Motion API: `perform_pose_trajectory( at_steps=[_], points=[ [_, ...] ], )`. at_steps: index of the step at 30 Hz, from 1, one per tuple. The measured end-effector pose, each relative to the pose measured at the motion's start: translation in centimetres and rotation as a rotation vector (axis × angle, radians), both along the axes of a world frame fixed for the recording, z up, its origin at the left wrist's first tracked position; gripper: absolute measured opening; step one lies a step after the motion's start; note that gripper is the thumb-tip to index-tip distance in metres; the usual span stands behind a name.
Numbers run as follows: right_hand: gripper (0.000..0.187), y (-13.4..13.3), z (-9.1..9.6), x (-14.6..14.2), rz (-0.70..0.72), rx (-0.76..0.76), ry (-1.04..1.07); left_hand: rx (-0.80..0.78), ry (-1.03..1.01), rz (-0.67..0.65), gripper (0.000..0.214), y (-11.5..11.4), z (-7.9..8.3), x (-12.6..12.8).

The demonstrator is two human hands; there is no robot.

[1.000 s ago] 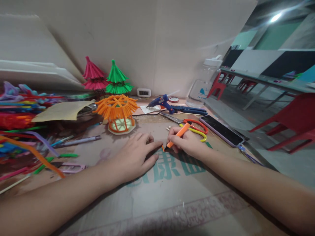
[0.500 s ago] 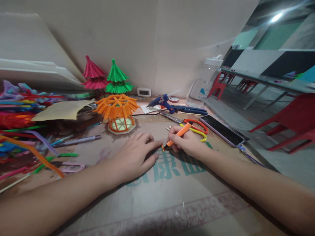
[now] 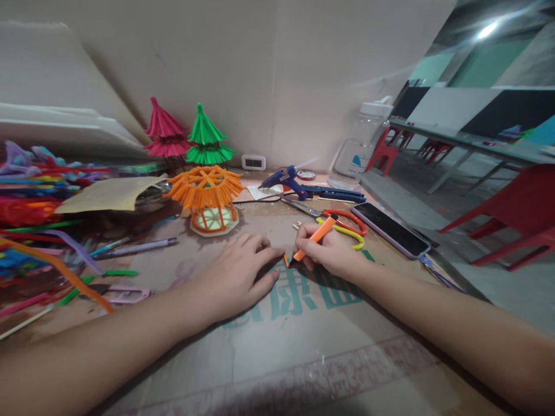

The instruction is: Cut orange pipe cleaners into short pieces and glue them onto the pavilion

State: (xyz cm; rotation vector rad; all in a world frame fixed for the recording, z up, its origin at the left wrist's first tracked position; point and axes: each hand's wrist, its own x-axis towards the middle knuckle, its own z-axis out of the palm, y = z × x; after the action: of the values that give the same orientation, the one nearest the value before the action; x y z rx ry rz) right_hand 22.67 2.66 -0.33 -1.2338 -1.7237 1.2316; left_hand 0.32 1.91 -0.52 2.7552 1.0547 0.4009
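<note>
My right hand (image 3: 323, 249) is closed in a pen grip around an orange marker (image 3: 318, 238) with a black end. The marker slants up to the right, its dark tip pointing down at the lower end of a thin, short orange strip (image 3: 286, 260). My left hand (image 3: 247, 268) lies palm down on the printed sheet, thumb and index finger apart. Its index fingertip rests at the strip's upper end. Behind my left hand stands an orange model pavilion (image 3: 208, 199) made of fuzzy stems, with a pale octagonal base.
Red-and-yellow-handled scissors (image 3: 347, 222) and a phone (image 3: 390, 230) lie beyond my right hand. Further back are a blue glue gun (image 3: 284, 180), pliers (image 3: 333, 192), a clock (image 3: 254, 162) and a bottle (image 3: 359, 144). Pink (image 3: 162, 130) and green (image 3: 208, 136) roofs stand behind the pavilion; colourful stems (image 3: 65, 266) crowd the left.
The marker's tip and the strip's lower end have shifted very slightly downward. My left hand stays in nearly the same place, and the surrounding things have not moved.
</note>
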Motion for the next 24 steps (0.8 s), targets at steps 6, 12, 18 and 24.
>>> perform_pose_trajectory(
  at_steps=[6, 12, 18, 24],
  points=[
    [0.012, 0.10, -0.09, 0.01, 0.010, 0.007, 0.003, 0.027, -0.002, -0.011, 0.042, 0.08, -0.25, -0.02],
    [0.014, 0.21, -0.32, 0.14, -0.009, 0.018, 0.032, 0.024, -0.022, -0.020, 0.041, 0.10, -0.19, -0.15],
    [0.014, 0.10, -0.28, 0.09, -0.003, 0.028, 0.011, 0.015, -0.021, -0.021, 0.039, 0.02, -0.02, -0.20],
    [0.014, -0.07, 0.06, 0.07, 0.028, 0.003, -0.025, 0.028, -0.025, -0.014, 0.037, 0.04, -0.23, -0.28]
  ],
)
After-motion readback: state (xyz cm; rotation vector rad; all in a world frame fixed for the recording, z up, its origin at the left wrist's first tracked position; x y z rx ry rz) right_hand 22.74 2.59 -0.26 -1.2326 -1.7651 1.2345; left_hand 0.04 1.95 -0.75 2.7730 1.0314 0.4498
